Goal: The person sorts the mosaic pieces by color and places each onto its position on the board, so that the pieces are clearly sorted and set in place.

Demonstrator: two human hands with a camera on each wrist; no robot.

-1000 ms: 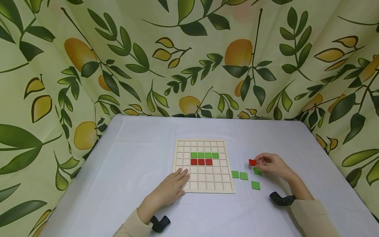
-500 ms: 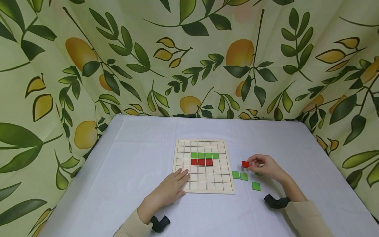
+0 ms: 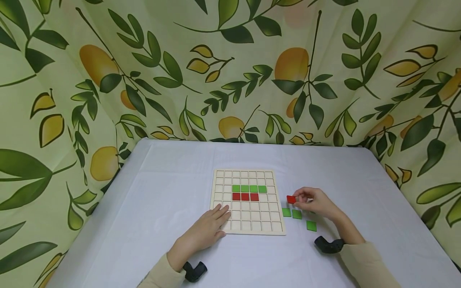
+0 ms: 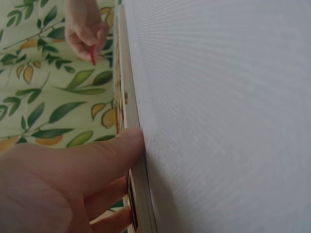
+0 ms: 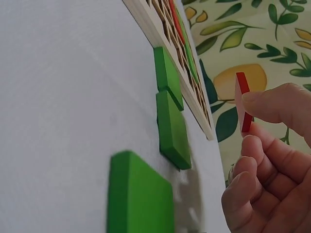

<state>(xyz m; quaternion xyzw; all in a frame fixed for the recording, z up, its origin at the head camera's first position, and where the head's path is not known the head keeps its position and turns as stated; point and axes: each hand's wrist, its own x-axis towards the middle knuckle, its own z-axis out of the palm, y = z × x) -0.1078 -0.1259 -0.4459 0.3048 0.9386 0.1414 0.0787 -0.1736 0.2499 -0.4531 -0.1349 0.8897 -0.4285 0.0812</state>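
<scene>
A pale wooden grid board (image 3: 248, 230) lies on the table, with several green tiles (image 3: 245, 188) in one row and three red tiles (image 3: 245, 197) in the row below. My left hand (image 3: 203, 229) rests spread on the board's lower left part; in the left wrist view its thumb (image 4: 112, 150) lies along the board's side edge (image 4: 129, 82). Just right of the board, my right hand (image 3: 317, 201) pinches a red tile (image 3: 291, 199) between thumb and fingertips. The right wrist view shows that red tile (image 5: 243, 103) held up off the table.
Loose green tiles lie right of the board: one (image 3: 286, 212) at its edge, one (image 3: 297, 214) beside it, one (image 3: 311, 226) nearer the front, and another mostly hidden under the right hand. A patterned curtain (image 3: 230, 80) hangs behind the white table (image 3: 173, 180).
My right hand has moved left towards the board with the red tile, passing over the loose green tiles. My left hand has stayed where it was.
</scene>
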